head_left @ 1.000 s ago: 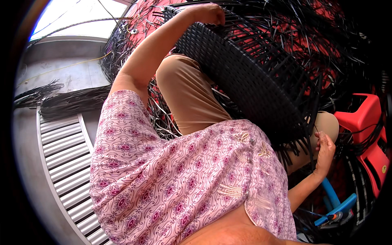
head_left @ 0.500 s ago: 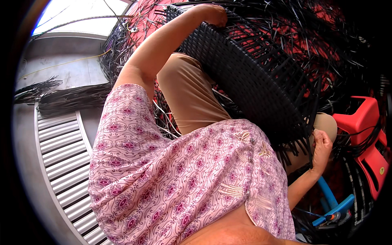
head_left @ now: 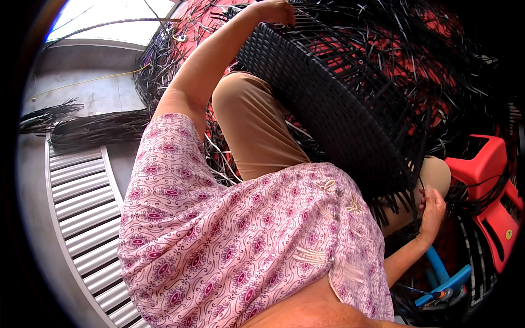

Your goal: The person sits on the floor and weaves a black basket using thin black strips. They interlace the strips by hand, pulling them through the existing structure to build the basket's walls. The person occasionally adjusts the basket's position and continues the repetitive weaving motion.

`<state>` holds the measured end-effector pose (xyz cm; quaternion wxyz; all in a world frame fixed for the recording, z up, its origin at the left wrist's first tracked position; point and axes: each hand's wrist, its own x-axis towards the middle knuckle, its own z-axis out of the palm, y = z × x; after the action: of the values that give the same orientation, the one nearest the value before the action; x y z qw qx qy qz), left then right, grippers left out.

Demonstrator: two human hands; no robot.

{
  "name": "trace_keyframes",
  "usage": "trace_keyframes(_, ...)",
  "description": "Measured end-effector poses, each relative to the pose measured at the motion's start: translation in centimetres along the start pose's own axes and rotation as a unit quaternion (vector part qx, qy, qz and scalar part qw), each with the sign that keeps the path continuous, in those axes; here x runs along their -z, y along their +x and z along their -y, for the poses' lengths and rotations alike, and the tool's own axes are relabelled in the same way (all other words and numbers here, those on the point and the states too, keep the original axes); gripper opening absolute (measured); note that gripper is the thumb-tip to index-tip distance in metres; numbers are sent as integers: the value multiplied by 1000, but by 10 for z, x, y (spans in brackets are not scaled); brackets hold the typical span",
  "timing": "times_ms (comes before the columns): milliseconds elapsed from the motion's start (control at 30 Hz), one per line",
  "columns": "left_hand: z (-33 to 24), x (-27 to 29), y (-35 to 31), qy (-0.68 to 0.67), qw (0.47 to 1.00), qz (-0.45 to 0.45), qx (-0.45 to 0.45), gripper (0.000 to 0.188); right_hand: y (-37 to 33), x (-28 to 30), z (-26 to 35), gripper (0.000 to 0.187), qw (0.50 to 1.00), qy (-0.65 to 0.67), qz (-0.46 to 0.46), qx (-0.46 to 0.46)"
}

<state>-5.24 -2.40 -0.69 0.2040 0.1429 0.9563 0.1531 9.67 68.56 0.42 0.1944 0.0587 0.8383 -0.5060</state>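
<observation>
A black woven plastic-wicker piece [head_left: 333, 101] leans across my lap, with loose strips sticking out along its far side and its near right end. My left hand [head_left: 276, 12] is at its far upper end, fingers bent down over the edge; what they hold is hidden. My right hand [head_left: 433, 210] is beside the near right corner, its fingers pinched together at a thin black strip [head_left: 420, 186] that runs down from the weave. The strip's lower end passes alongside the hand.
Tangled black strips [head_left: 404, 49] cover the red floor beyond the weave. At right stand a red plastic stool [head_left: 484, 169] and a blue object [head_left: 445, 284] like a tool handle. Bundled dark strips [head_left: 98, 131] lie at left by a slatted metal grate [head_left: 85, 213].
My left hand has shifted slightly up and left along the far end. My right hand sits slightly lower, still at the strip. The view has tilted a little.
</observation>
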Motion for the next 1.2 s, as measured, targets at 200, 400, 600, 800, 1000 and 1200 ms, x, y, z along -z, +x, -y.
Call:
trace_keyframes(200,54,-23,8,183,972,-12,-148,17,-4,5,0,25,998,13,46,-30)
trace_keyframes(400,89,-25,15,371,908,137,-141,13,0,-5,5,23,997,34,64,-30)
trace_keyframes(600,-19,7,30,21,943,129,306,24,-4,-5,6,21,998,48,41,-29)
trace_keyframes(800,-41,13,0,84,992,63,72,31,0,-11,9,21,998,56,38,-17)
trace_keyframes(1000,-29,12,23,-71,933,86,342,35,-1,-13,15,22,999,47,11,-18)
trace_keyframes(1200,78,2,11,29,968,32,249,25,3,-23,19,25,997,67,47,-7)
